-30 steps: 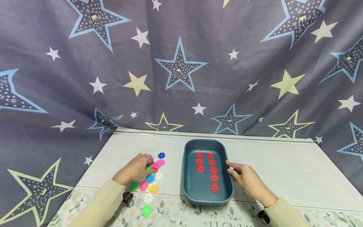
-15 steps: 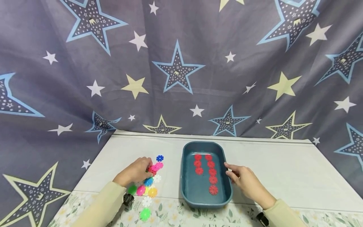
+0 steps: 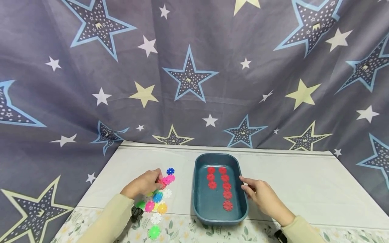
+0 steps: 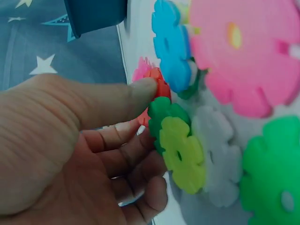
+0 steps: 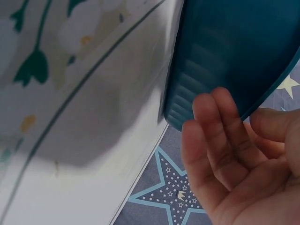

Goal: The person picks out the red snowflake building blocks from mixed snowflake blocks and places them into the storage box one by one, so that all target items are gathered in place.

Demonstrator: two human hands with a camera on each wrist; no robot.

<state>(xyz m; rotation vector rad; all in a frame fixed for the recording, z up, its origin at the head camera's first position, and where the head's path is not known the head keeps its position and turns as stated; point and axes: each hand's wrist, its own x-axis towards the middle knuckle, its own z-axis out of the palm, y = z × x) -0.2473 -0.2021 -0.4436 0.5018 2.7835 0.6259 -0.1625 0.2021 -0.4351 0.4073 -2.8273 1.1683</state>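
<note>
In the head view my left hand (image 3: 143, 184) is at the loose pile of flower-shaped plastic discs, left of a dark teal tray (image 3: 209, 209). Its thumb and index finger pinch a red flower-shaped disc (image 4: 162, 88), seen in the left wrist view; the other fingers curl loosely below. A green disc (image 4: 161, 112) and a yellow one (image 4: 183, 154) are close by the fingertips. On the tray's right side my right hand (image 3: 265, 197) holds the rim by thumb and fingers, with fingertips along the outer wall (image 5: 187, 89). Several red discs (image 3: 228, 205) lie in two columns inside the tray.
Pink (image 3: 170, 178), dark blue (image 3: 170, 171), white (image 3: 156, 218), orange (image 3: 162, 208) and bright green discs (image 3: 154, 232) spread around the left hand. A white cover with a floral front strip (image 3: 182, 234) lies under everything. Behind hangs a grey star-patterned curtain (image 3: 170, 111).
The left fingers have closed in on the red disc in the pile, staying at nearly the same spot. The right hand keeps its place at the rim. The head view has shifted slightly.
</note>
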